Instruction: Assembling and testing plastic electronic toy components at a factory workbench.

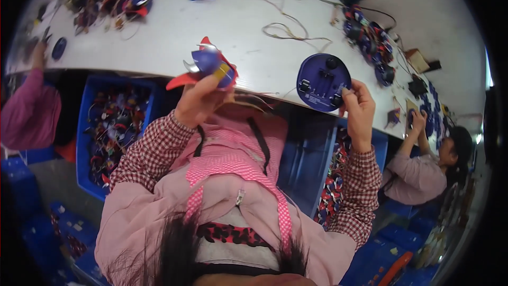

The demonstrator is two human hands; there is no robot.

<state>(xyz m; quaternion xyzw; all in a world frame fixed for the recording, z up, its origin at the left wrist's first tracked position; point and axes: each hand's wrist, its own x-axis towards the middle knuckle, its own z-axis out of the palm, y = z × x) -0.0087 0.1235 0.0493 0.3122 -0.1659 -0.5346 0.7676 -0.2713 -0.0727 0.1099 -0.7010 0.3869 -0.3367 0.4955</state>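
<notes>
Gripping toy body [210, 66] w/ L hand [197, 99] | R hand [360, 107] pinching round purple base [323, 82] | both above white bench [254, 42]

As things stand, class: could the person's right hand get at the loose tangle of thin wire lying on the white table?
Probably not freely. The right hand is gripping the round purple plastic base, so it is occupied, though the thin wire tangle lies on open white table beyond it with nothing between.
</notes>
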